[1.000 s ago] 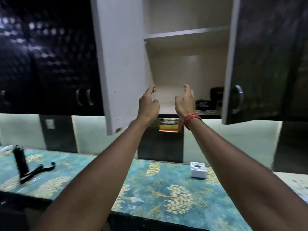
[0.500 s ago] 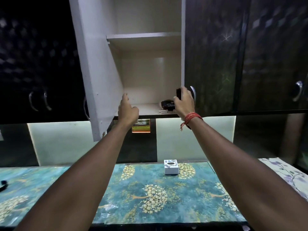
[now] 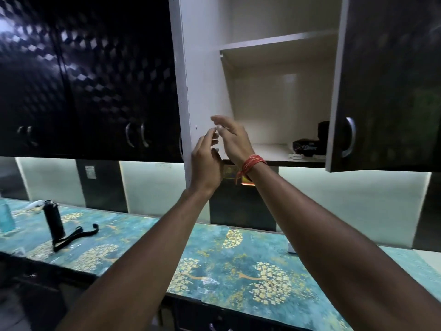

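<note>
A wall cabinet stands open with a white inside and a bare upper shelf point(image 3: 279, 44). Its left door point(image 3: 200, 80) shows a white inner face; its dark right door point(image 3: 386, 91) hangs half open with a metal handle point(image 3: 349, 137). Both my hands are raised in front of the left door's lower corner. My left hand point(image 3: 206, 163) is by the door's edge with loosely bent fingers. My right hand point(image 3: 232, 142), a red thread on its wrist, has relaxed fingers close to the left hand's fingertips. Neither holds anything. A dark packet point(image 3: 305, 147) and a black object point(image 3: 323, 131) lie on the lower shelf.
Below runs a teal counter point(image 3: 214, 266) patterned with gold trees. A black bottle point(image 3: 54, 220) with a strap point(image 3: 76, 235) stands at its left, a clear bluish bottle point(image 3: 4, 216) at the far left. A white box point(image 3: 291, 247) peeks from behind my right arm. More dark cabinet doors point(image 3: 95, 80) hang at left.
My right hand has left the right door's edge and moved left, beside my left hand. The left hand stays by the left door's lower corner. The view has swung left.
</note>
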A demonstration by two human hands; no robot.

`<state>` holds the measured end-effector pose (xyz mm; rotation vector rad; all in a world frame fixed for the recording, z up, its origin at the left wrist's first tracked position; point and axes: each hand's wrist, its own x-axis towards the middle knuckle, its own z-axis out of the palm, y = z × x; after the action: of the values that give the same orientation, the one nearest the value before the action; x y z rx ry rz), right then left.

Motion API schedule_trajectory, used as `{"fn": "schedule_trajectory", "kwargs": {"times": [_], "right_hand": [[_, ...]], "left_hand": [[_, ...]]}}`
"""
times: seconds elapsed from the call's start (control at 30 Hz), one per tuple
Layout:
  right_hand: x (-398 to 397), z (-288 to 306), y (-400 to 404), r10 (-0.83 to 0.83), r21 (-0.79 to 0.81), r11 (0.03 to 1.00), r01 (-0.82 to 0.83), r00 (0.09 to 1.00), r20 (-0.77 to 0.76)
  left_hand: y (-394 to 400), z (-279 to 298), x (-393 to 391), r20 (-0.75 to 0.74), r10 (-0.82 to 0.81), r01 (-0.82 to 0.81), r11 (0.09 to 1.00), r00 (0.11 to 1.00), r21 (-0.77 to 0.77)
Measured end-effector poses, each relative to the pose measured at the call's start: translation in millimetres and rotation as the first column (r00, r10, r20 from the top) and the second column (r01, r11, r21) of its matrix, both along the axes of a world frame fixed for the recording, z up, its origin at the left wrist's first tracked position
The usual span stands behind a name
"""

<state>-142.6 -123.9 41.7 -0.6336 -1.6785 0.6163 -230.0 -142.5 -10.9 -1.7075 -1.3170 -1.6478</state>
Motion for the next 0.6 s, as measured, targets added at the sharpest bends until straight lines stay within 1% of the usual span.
{"fn": "schedule_trajectory", "kwargs": {"times": [0.07,0.13,0.17,0.23,0.3,0.37,0.43,0.5,0.6], "right_hand": [[-14,-9,8,-0.014,-0.024,1.000,0.013,1.000,-0.021],[-34,-23,13,-0.024,-0.030,0.999,0.025,0.999,0.045],[-45,-30,14,-0.029,-0.023,0.999,0.031,0.995,0.094],[-65,-42,13,-0.022,-0.017,1.000,0.025,0.982,0.187],[-85,-50,13,-0.007,-0.010,1.000,0.010,0.957,0.290],[-102,-56,14,0.002,-0.019,1.000,0.005,0.924,0.383],[-117,-59,18,0.012,-0.034,0.999,0.003,0.896,0.444],[-130,-62,24,0.014,-0.037,0.999,0.004,0.874,0.486],[-145,-68,31,-0.054,0.018,0.998,0.052,0.843,0.535]], "left_hand": [[-7,-2,-19,-0.001,0.054,-0.053,0.983,0.999,0.178],[-12,5,-37,0.019,0.075,-0.078,0.953,0.997,0.294],[-14,10,-44,0.010,0.134,-0.130,0.936,0.991,0.328],[-12,15,-61,-0.013,0.271,-0.251,0.907,0.962,0.337],[-4,14,-83,-0.050,0.395,-0.370,0.893,0.917,0.255],[1,9,-107,-0.100,0.435,-0.428,0.899,0.895,0.091],[-1,6,-127,-0.164,0.402,-0.415,0.908,0.901,-0.054],[-8,9,-141,-0.227,0.365,-0.405,0.900,0.903,-0.162],[-14,15,-157,-0.307,0.370,-0.446,0.865,0.877,-0.230]]}}
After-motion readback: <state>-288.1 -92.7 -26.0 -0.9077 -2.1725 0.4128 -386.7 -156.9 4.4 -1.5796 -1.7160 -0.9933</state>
